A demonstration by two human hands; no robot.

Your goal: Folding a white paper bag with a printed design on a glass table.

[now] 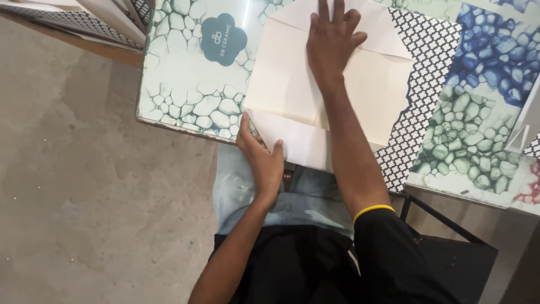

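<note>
Person's folding a big sheet of cream paper (315,84) on a desk (185,90) w/ a patterned tile-look top. The paper's lying mid-desk, its near corner hanging a bit over the near edge, toward the person's lap.

Right hand (332,42) is pressing flat on the sheet, palm down, fingers spread, gripping nothing, just weighing on a folded flap. Left hand (261,152) is sitting at the near corner, thumb and fingers resting on the paper's edge, looks like it's pinning rather than pinching; can't tell for sure if it's got the edge between the fingers.

Progress, as I judge it: several flaps are already lying turned in toward the middle, w/ diagonal creases showing, so the folding's well underway. The near corner is still sticking out flat, unfolded, so it's not done yet.

Grey concrete floor (84,186) at left; a black metal frame (444,219) is showing at right, under the desk.
</note>
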